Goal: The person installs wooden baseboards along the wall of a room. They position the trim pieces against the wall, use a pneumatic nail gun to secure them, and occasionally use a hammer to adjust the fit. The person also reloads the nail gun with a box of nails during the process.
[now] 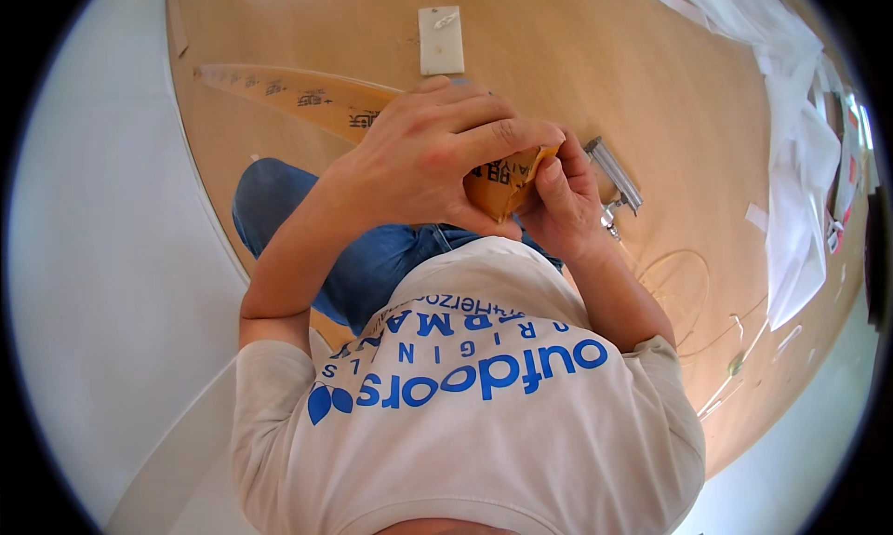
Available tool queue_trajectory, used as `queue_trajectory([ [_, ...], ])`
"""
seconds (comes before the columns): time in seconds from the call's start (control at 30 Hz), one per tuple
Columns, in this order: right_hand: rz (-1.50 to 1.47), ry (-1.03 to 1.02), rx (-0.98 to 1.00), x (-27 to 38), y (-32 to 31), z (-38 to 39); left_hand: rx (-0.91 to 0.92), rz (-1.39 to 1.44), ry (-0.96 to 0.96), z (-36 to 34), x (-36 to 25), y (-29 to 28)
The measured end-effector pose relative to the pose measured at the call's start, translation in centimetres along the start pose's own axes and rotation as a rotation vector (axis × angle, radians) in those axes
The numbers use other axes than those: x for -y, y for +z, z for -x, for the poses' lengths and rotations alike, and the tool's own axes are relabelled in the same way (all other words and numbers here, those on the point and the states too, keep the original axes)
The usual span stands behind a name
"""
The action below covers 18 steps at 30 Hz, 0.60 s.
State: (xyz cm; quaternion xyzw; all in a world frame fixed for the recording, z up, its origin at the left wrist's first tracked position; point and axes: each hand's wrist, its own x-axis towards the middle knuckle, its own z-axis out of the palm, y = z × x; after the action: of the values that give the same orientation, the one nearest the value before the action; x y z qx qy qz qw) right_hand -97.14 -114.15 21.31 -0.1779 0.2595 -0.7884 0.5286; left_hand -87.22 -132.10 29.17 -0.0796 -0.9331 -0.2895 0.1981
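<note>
Both hands meet in front of the chest, close above the wooden floor (577, 60), and they work on a roll of brown packing tape (507, 183). The left hand (423, 158) lies over the roll from above, its grip clamped on it, so that most of the roll is hidden under the fingers. The right hand (567, 205) comes from the other side; its thumb and fingers are pressed together on the edge of the roll, probably on the loose end, but the view there is too crowded to be sure. A long strip of tape (288, 90) runs out from under the left hand to the left, flat and taut above the floor.

On the floor beyond the hands lies a small white plate (441, 40). Just beside the right hand is a metal tool (616, 177), not touched. A thin clear cord (684, 284) curls near it, and white plastic sheeting (791, 116) is heaped at the right.
</note>
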Motion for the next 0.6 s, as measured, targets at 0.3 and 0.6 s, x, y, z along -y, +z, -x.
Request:
queue_trajectory([
  [0.3,-0.088,-0.007,-0.041,0.1,1.2,-0.3,-0.017,-0.008,0.008,-0.5,-0.2,-0.7],
  [0.6,-0.129,-0.035,-0.033,-0.2,1.6,-0.2,-0.019,-0.022,0.000,-0.4,-0.5,-0.7],
])
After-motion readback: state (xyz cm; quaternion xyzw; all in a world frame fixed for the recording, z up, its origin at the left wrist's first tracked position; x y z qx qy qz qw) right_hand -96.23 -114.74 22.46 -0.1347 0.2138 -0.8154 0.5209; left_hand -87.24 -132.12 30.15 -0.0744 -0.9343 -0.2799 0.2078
